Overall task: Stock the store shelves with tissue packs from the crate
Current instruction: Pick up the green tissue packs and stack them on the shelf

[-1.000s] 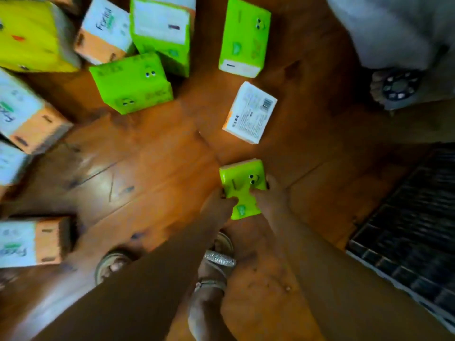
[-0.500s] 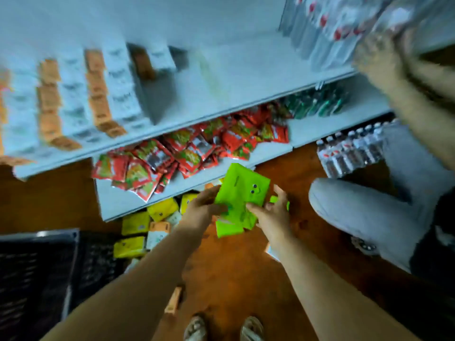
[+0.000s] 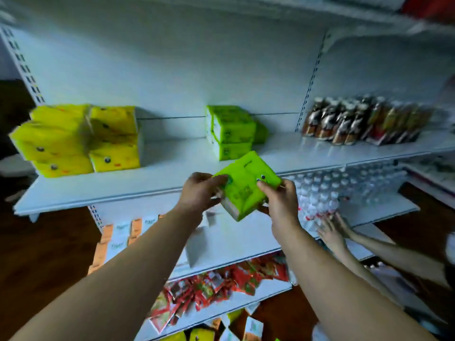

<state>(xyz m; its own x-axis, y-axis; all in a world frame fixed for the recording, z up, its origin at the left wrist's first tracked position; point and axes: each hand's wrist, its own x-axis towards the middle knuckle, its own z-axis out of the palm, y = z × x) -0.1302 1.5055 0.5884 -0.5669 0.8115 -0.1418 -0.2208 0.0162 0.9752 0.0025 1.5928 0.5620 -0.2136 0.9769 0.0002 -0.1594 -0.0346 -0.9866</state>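
White shelf [image 3: 157, 173] is carrying two groups of tissue packs: a yellow stack [image 3: 81, 141] sitting toward its left end, a smaller green stack [image 3: 232, 131] standing near the middle, against the back panel. Brown bottles [image 3: 344, 121] are crowding the right part of the same shelf level, beyond the upright.

Green tissue pack [image 3: 246, 183] is hanging in the air just in front of the shelf's front edge, below and slightly right of the green stack, tilted corner-down. Bright lime wrapper, small printed eyes showing near its right side, a pale end face turned downward. Left hand [image 3: 199, 193] is gripping its left side, right hand [image 3: 280, 200] is gripping its right side; both hands are clamped on the pack, thumbs on the upper face.

Next shelf down is holding orange-and-white packs [image 3: 118, 235] at its left, partly hidden behind the left forearm. Wrapped clear bottles [image 3: 344, 188] are filling the right section at that level, with another person's hands [image 3: 332, 230] pressing on them. Red sachets [image 3: 221, 284] are lying heaped on a lower shelf. Motion blur is softening the print on most packs.
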